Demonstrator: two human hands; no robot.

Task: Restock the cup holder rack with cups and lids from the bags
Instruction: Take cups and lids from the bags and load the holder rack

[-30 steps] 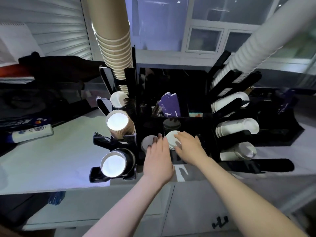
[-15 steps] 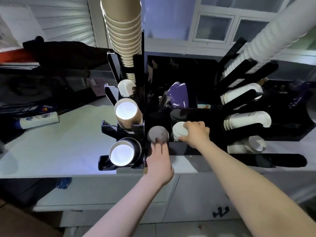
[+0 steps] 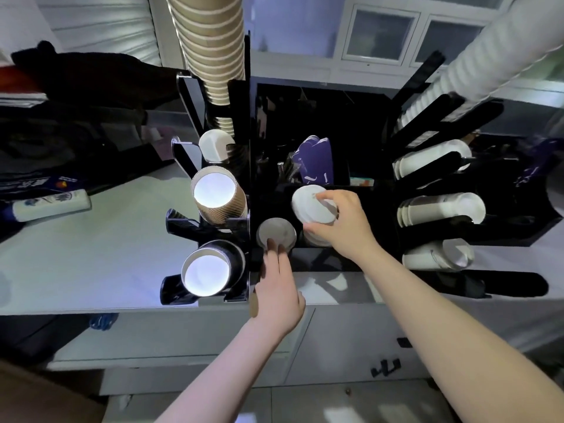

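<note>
Head view looks down on a black rack (image 3: 308,261) on a white counter (image 3: 91,239). Right hand (image 3: 341,221) grips a stack of white lids (image 3: 311,206), tilted above the rack's middle slot. At its 8 o'clock, left hand (image 3: 279,288) lies with straight fingers touching a grey lid (image 3: 276,232).

White counter (image 3: 91,264), windows (image 3: 381,35), perhaps dim

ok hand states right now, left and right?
Left hand: open, straight fingertips touching the grey lid.
Right hand: closed on a stack of white lids, tilted.
</note>
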